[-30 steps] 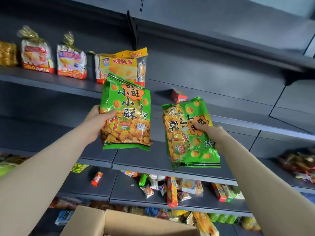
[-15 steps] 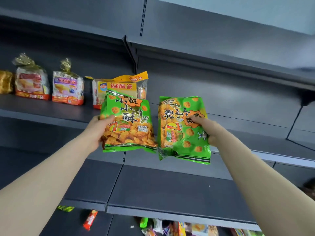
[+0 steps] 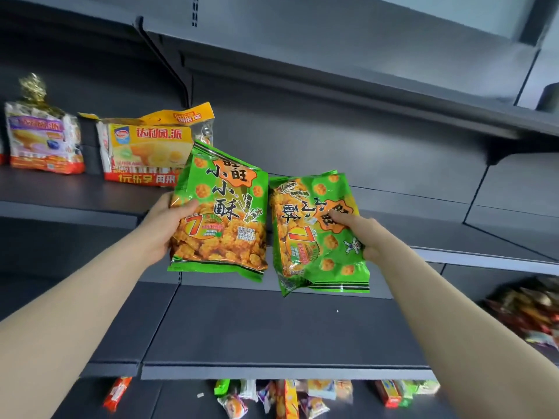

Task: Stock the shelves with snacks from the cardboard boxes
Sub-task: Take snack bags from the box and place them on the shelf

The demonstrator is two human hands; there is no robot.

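Observation:
Two green snack bags with orange puffs printed on them are held up side by side in front of the dark grey upper shelf (image 3: 90, 192). My left hand (image 3: 163, 228) grips the left green bag (image 3: 223, 219) by its left edge, thumb across the front. My right hand (image 3: 360, 234) grips the right green bag (image 3: 314, 237) at its right side, thumb on the front; this bag is turned sideways. Both bags hang in the air, touching nothing on the shelf.
On the upper shelf stand a yellow cake pack (image 3: 151, 146) and a purple-labelled bag (image 3: 42, 140). The middle shelf (image 3: 272, 334) is bare in front of me. Loose small snacks (image 3: 287, 394) lie on the lower shelf, and mixed packets (image 3: 529, 309) sit at right.
Both bags have risen and come closer to the upper shelf, now side by side. The view has tilted upward, so the cardboard box has dropped out of sight.

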